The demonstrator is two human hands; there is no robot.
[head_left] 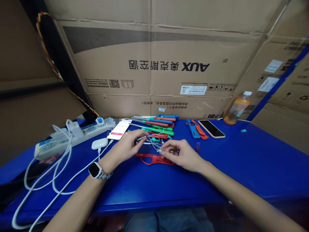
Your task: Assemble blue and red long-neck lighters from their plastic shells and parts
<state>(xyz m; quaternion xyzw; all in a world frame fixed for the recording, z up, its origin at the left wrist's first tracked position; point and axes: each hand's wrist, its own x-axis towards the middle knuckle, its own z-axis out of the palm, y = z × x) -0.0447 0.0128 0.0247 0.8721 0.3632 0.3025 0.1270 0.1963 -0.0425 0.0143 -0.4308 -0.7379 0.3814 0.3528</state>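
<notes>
My left hand [131, 143] is closed, thumb and fingers pinching a slim dark, metallic piece [141, 139]; its exact kind is unclear. From there thin pale wires [154, 141] run across to my right hand [181, 153]. Its fingertips are pressed together on a small whitish wired part [160, 150], partly hidden by the fingers. Just below both hands, a red lighter handle shell [151, 159] with a trigger-guard loop lies on the blue table. Behind the hands is a pile of long-necked lighters [159, 123] with red, green and blue handles.
Right of the pile lie a blue shell [193, 129], an orange shell [201, 131], a phone [212, 129] and a small screwdriver [198, 147]. A drink bottle [238, 108] stands at the back. Leftward are a lit phone [119, 129], white case [99, 143], power strip [89, 130] and looping cables [58, 161].
</notes>
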